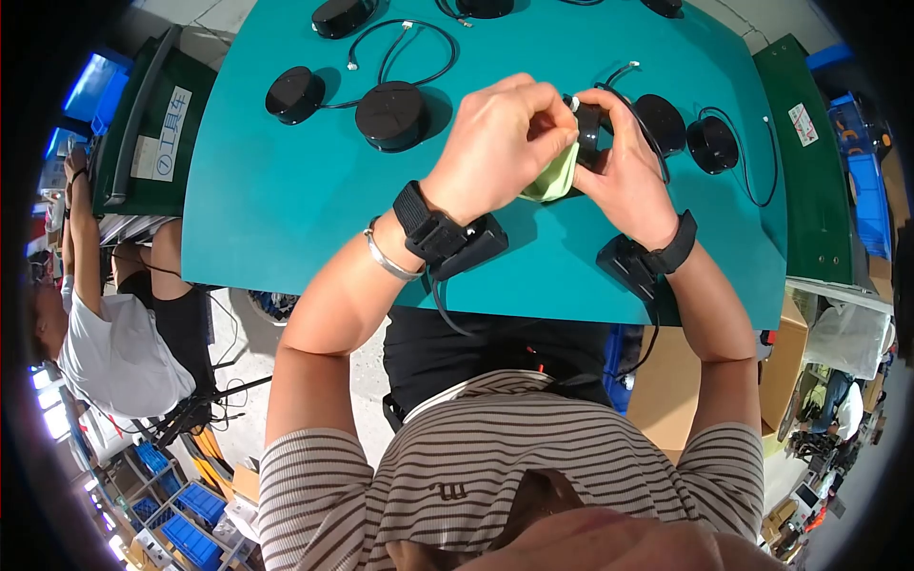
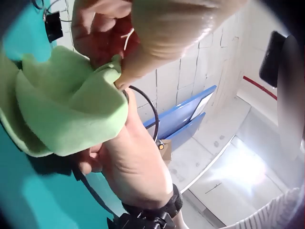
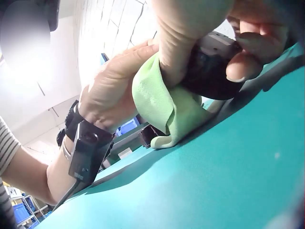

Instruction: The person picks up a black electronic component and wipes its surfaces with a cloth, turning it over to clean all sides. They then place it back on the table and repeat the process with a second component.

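My left hand (image 1: 500, 143) pinches a light green cloth (image 2: 71, 109) between thumb and fingers, over the front middle of the table. The cloth hangs in loose folds below the fingertips. Opposite it, my right hand (image 1: 630, 176) grips a glossy black round device (image 3: 212, 74), thumb on one side and fingers on the other. Against the device's side lies part of the green cloth in the right wrist view. A small white piece (image 1: 573, 103) shows at the left fingertips. Both hands partly hide the device.
On the teal table (image 1: 286, 209) stand more black round devices, among them one (image 1: 390, 116) left of my hands and another (image 1: 712, 143) at the right. Their thin black cables (image 1: 773, 171) curl over the surface. Another person (image 1: 124, 352) sits at the far left.
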Demonstrator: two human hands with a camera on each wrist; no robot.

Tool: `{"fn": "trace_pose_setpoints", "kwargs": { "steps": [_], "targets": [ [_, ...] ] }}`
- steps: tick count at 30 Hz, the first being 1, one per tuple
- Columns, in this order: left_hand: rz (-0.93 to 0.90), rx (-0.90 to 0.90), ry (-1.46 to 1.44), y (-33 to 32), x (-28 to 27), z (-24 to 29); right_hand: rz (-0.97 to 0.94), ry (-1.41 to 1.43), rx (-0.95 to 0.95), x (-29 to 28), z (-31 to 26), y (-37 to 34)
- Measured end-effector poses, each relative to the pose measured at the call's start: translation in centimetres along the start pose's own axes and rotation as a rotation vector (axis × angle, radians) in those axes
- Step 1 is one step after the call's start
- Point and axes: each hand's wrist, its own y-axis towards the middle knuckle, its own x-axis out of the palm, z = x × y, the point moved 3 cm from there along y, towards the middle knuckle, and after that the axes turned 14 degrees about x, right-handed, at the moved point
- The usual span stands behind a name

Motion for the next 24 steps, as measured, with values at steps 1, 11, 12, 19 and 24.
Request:
{"fn": "trace_pose_setpoints", "kwargs": {
  "steps": [1, 11, 12, 19, 24],
  "targets": [
    [0.003, 0.015, -0.004, 0.0, 0.1, 0.2, 0.003, -0.001, 0.001, 0.0, 0.1, 0.2],
    [0.055, 0.006, -0.014, 0.2, 0.0, -0.5, -0.007, 0.044, 0.031, 0.2, 0.4, 0.0],
    [0.084, -0.032, -0.020, 0.2, -0.1, -0.8, 0.001, -0.012, 0.018, 0.1, 0.0, -0.1],
    [0.057, -0.035, -0.005, 0.2, -0.3, -0.6, -0.005, 0.018, 0.018, 0.3, 0.7, 0.2],
    [0.052, 0.015, 0.013, 0.2, 0.3, -0.6, -0.004, 0.028, 0.025, 0.1, 1.0, 0.1]
  ]
}}
